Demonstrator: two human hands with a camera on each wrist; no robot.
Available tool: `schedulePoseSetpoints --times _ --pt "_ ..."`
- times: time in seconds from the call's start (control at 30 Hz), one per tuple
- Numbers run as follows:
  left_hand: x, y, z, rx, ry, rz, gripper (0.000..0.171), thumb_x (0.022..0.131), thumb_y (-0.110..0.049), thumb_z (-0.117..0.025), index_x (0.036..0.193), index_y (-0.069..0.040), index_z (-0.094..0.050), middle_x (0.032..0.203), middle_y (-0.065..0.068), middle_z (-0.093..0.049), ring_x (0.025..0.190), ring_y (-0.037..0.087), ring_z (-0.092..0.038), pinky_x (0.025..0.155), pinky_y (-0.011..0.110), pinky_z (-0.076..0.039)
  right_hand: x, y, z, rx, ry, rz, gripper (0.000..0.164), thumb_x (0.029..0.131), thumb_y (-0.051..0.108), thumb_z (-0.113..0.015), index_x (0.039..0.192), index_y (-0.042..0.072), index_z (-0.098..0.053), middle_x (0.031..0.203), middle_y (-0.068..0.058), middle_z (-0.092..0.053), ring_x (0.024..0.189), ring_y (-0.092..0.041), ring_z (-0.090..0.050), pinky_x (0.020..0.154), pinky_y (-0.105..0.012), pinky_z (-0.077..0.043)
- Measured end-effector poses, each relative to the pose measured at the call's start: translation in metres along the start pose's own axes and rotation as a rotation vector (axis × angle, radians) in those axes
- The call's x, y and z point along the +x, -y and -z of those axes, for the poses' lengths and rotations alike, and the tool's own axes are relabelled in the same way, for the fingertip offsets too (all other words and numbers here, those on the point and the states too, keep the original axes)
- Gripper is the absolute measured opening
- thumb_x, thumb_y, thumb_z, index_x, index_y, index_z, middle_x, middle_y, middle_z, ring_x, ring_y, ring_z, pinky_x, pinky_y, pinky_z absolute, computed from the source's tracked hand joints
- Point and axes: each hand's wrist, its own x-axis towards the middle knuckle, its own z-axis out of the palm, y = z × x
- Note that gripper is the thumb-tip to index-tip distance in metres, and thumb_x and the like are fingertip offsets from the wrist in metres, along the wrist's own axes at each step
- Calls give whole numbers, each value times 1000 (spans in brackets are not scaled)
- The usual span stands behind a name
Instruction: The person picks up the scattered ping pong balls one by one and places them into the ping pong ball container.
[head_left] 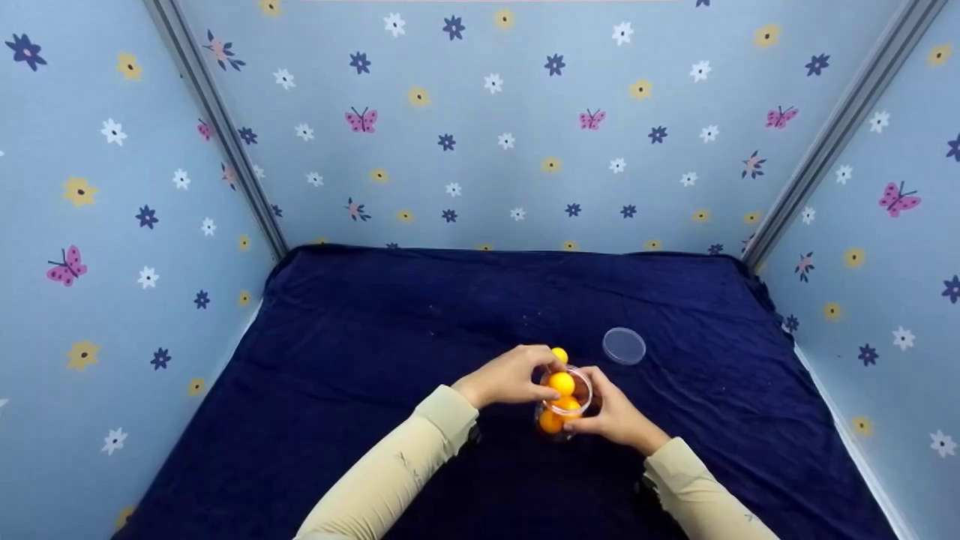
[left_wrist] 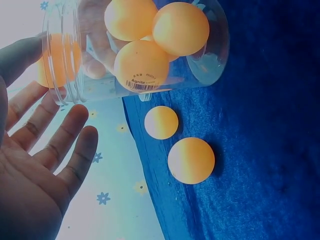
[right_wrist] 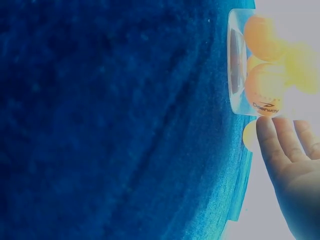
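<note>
A clear plastic jar [left_wrist: 217,50] with a threaded mouth holds several orange ping-pong balls [left_wrist: 141,65]. My right hand [head_left: 619,416] grips it from the right side, fingers around the wall. At the mouth, my left hand [head_left: 514,376] pinches one ping-pong ball [left_wrist: 57,62] between thumb and fingers; its other fingers are spread beside the rim. In the left wrist view, two loose ping-pong balls [left_wrist: 191,160] lie on the cloth past the jar. The head view shows just one loose ball [head_left: 559,355], partly behind the left hand.
A round clear lid [head_left: 624,346] lies on the dark blue cloth [head_left: 412,315], beyond the right hand. Flower-patterned walls [head_left: 487,150] stand at the back and both sides, with metal posts [head_left: 825,127] at the corners.
</note>
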Motion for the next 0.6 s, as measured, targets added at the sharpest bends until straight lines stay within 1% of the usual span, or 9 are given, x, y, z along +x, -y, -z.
schedulePoseSetpoints --times 0.07,0.23,0.3,0.33,0.43,0.53,0.6 --pt "0 1 0 1 2 0 36 96 -23 -85 129 -11 -77 117 4 -73 101 27 -70 93 35 -60 0 0 0 -1 1 -6 75 80 -3 -93 139 -8 -48 136 -24 -62 116 -8 -71 98 -27 -61" --pt "1 2 0 -8 3 -2 35 96 -23 -85 128 -10 -77 116 5 -73 103 33 -71 94 38 -60 1 1 0 6 0 -15 76 79 -3 -93 139 -9 -48 136 -22 -62 114 -9 -71 96 -27 -62" --pt "1 2 0 -8 3 -3 35 96 -22 -85 128 -10 -77 116 5 -73 103 34 -70 94 36 -60 1 1 0 10 -1 -19 76 79 -3 -94 140 -8 -48 136 -20 -62 114 -9 -71 96 -26 -61" --pt "1 2 0 -7 3 -2 35 96 -22 -85 128 -10 -77 116 5 -73 103 32 -70 94 34 -60 1 1 0 9 -2 -16 76 79 -3 -94 139 -8 -48 135 -21 -62 114 -9 -71 96 -26 -61" --pt "1 2 -1 -10 -3 -10 35 96 -21 -85 126 -7 -77 115 8 -74 101 30 -70 94 37 -60 1 0 1 11 2 -4 76 79 -4 -93 139 -10 -48 135 -27 -62 116 -13 -71 97 -26 -61" --pt "2 3 -1 -13 -13 -20 35 96 -21 -85 125 -4 -77 114 12 -75 101 29 -70 96 47 -61 1 -1 1 12 3 10 76 78 -5 -93 138 -13 -47 134 -36 -60 117 -15 -71 98 -26 -60" --pt "2 3 -1 -15 -22 -23 35 96 -21 -84 125 -3 -77 114 14 -75 103 30 -71 97 50 -60 0 -2 1 17 5 18 76 78 -6 -93 138 -15 -46 134 -40 -59 118 -15 -70 99 -25 -60"
